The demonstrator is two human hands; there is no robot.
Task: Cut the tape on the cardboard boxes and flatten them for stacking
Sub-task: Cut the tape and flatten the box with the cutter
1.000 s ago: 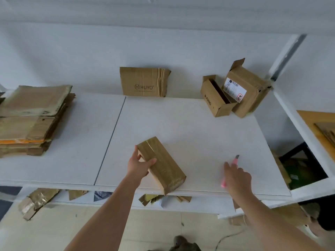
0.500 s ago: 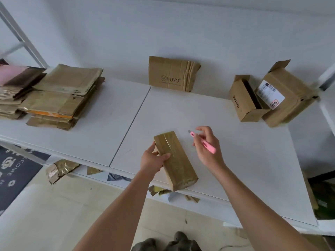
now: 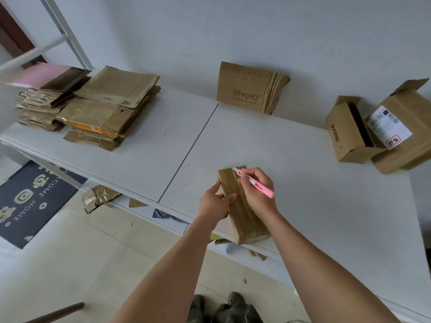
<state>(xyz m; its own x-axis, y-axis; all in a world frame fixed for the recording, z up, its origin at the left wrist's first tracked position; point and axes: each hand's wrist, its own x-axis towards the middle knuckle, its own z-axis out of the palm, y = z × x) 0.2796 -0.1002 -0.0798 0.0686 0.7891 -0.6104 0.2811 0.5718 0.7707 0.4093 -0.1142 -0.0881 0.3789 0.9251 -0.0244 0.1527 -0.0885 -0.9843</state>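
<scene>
A: We're at the white table (image 3: 303, 206), and the small taped box (image 3: 242, 206) lies at the near edge, its closest end poking just past the lip.

B: The left hand (image 3: 215, 202) grips that box, thumb on top, fingers wrapped round the left side.

A: And the right hand (image 3: 258, 192) grasps a pink cutter (image 3: 255, 183) like a pen. The blade tip sits at the far end of the box, right on the shiny brown tape.

B: Whether the blade is into the tape, I can't tell from here.

A: Off to the left, a stack of flattened cardboard (image 3: 102, 113), with a second pile (image 3: 39, 99) beside it, something pink on top.

B: At the back, a folded carton marked HUYO (image 3: 247, 89) leans on the wall (image 3: 210, 31).

A: Far right, two open boxes touching: a smaller one (image 3: 347, 136) on its side, and a larger one (image 3: 405, 134) with a white shipping label.

B: Under the table, scraps of cardboard (image 3: 98, 197) on the floor, a dark doormat (image 3: 30, 201) further left.
</scene>
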